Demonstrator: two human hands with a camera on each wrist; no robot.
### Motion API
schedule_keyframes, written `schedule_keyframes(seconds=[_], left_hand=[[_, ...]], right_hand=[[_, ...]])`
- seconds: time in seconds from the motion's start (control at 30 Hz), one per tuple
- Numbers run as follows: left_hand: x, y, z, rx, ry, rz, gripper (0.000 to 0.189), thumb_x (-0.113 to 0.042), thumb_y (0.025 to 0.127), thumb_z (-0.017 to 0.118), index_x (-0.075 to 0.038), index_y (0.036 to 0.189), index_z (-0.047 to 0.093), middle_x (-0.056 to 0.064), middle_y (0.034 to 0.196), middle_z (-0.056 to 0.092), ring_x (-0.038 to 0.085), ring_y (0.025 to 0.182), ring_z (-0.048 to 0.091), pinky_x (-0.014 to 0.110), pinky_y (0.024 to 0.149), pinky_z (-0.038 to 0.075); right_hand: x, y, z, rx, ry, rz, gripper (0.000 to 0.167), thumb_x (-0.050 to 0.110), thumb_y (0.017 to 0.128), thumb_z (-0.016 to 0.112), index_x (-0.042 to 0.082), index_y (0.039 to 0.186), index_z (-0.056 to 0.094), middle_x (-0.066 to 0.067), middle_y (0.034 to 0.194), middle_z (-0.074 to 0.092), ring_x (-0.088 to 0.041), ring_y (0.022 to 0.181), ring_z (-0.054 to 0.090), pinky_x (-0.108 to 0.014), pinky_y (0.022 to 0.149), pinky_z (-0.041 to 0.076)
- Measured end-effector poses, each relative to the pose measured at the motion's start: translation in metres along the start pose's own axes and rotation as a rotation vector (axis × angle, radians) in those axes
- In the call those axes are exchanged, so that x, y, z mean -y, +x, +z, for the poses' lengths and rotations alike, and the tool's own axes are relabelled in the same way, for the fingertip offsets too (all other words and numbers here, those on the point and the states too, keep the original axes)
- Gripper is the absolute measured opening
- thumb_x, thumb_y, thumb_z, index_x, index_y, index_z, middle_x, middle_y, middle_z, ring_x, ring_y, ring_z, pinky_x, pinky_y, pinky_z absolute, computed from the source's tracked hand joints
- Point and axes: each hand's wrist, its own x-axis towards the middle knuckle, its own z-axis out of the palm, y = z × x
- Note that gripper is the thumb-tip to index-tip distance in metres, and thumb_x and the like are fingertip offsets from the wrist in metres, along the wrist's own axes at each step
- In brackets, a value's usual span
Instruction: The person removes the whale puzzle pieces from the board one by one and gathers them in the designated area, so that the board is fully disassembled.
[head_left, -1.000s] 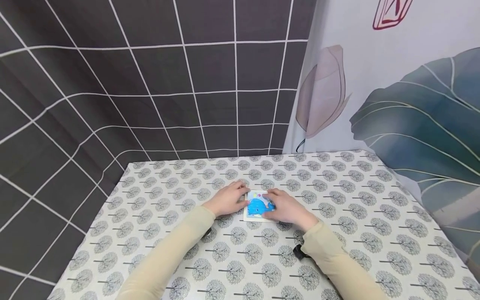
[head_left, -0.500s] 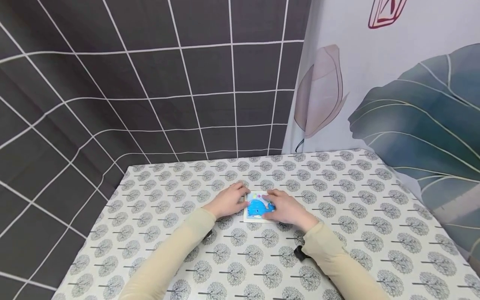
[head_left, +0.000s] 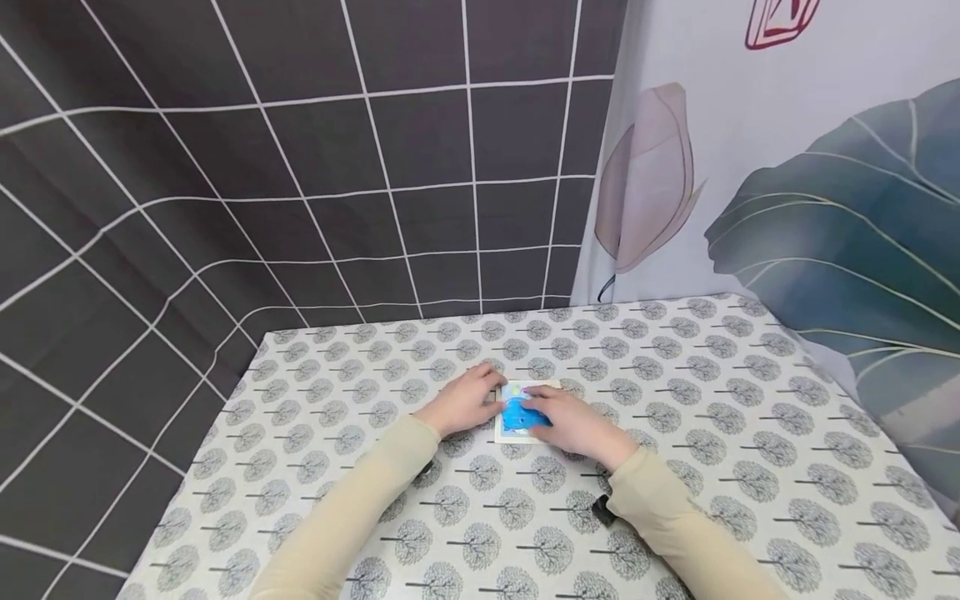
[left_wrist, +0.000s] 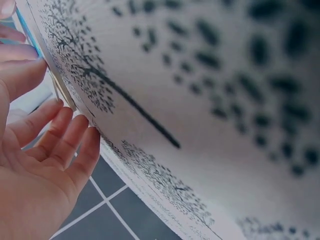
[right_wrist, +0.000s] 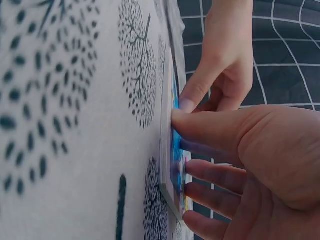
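A small square puzzle board (head_left: 513,438) with a pale rim lies flat on the table, bearing a blue whale piece (head_left: 513,415). My left hand (head_left: 467,400) holds the board's left side, thumb on top at the whale's edge and the other fingers bent along the board's edge in the left wrist view. From the right, my right hand (head_left: 576,423) grips the whale between thumb and fingers, hiding its tail end. In the right wrist view the right thumb (right_wrist: 210,127) lies close to the left thumb (right_wrist: 192,95) over the blue piece.
A white cloth printed with grey trees covers the table (head_left: 480,533). Behind it hangs a dark curtain (head_left: 420,208) with white grid lines; a pale leaf-print curtain (head_left: 825,208) hangs at the right. A black wrist device (head_left: 602,510) shows under the right sleeve.
The right fingers have shifted a little leftward over the whale, covering more of its tail end. The left hand keeps its place at the board's edge; the head view has shifted slightly.
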Motion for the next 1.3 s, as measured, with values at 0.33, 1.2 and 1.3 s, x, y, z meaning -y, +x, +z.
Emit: schedule_keyframes(seconds=[0.33,1.2,1.3], left_hand=[[0.003,-0.001,0.007,-0.002,-0.023,-0.020,0.044,-0.030,0.095,0.070,-0.006,0.131,0.062,0.007,0.132,0.057,0.025,0.123,0.056,0.040,0.107,0.045],[0.001,0.005,0.002,-0.014,-0.092,-0.009,0.034,-0.019,0.093,0.072,-0.010,0.121,0.056,0.002,0.109,0.060,0.019,0.101,0.060,0.036,0.094,0.051],[-0.003,0.006,0.000,-0.014,-0.085,0.012,0.035,-0.016,0.093,0.072,-0.009,0.123,0.055,0.002,0.106,0.062,0.019,0.101,0.060,0.036,0.093,0.052]], right_hand=[[-0.009,-0.003,0.005,0.004,0.052,-0.043,0.046,0.018,0.092,0.073,0.003,0.134,0.063,-0.016,0.151,0.048,-0.043,0.133,0.048,-0.056,0.109,0.039],[-0.013,0.000,0.003,-0.005,0.026,-0.083,0.045,0.020,0.093,0.072,0.003,0.134,0.063,-0.018,0.150,0.048,-0.043,0.132,0.050,-0.055,0.109,0.039],[-0.013,0.000,0.000,-0.004,0.034,-0.088,0.045,0.020,0.093,0.072,0.003,0.134,0.063,-0.018,0.149,0.048,-0.043,0.132,0.050,-0.055,0.110,0.039]])
